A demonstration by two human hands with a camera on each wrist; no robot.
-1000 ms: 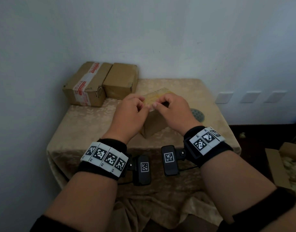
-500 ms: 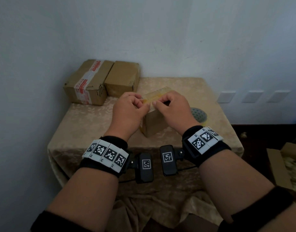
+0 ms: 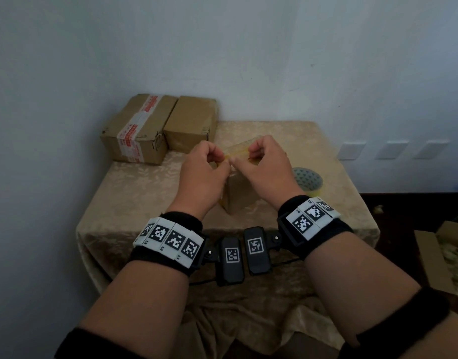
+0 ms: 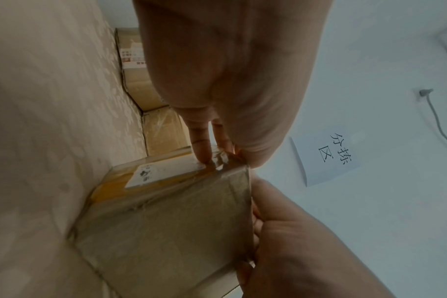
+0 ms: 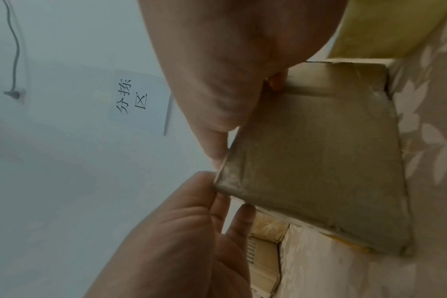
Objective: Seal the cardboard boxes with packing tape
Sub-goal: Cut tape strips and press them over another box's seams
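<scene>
- Both sets of fingertips meet at the top near corner of the box; the left hand curls its fingers onto the taped top edge, thumb behind.
- The right hand curls likewise, thumb pressed on the same edge — whether it pinches a loose tape end I cannot tell, as the hands hide it.
- The box stands mid-table, wrapped in glossy tape; likely light and stiff, yet slick, so the corners and edges give the surest hold.
- The roll lies just right of it; two boxes sit at the back left corner.
</scene>
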